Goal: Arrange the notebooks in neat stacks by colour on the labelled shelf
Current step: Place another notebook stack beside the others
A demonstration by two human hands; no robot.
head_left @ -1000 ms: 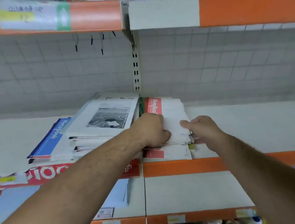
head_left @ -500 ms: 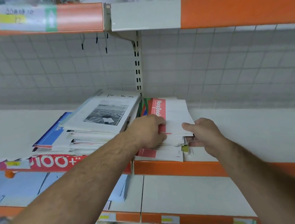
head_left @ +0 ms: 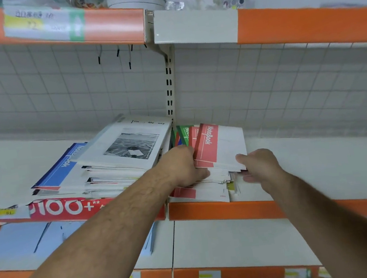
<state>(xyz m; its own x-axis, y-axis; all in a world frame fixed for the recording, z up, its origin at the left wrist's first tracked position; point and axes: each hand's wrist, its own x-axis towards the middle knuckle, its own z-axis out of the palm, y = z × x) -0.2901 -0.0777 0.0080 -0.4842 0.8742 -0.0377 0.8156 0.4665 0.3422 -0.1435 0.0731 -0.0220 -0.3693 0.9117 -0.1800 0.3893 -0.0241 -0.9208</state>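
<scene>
left hand point(head_left: 181, 167): gripping the near-left edge of the red notebook stack point(head_left: 213, 149) — fingers curling over it.
right hand point(head_left: 260, 167): pinching the stack's near-right corner, thumb lying on top.
red notebook stack: lying between both hands on the shelf point(head_left: 318, 169).
green notebook point(head_left: 185, 132): peeking out just beyond the left hand.
photo-cover pile point(head_left: 129, 149): sitting just left of that hand.

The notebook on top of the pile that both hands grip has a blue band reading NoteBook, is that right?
Not quite: the head view shows the top notebook of the pile gripped by the left hand and right hand has a red NoteBook band, not blue.
</scene>
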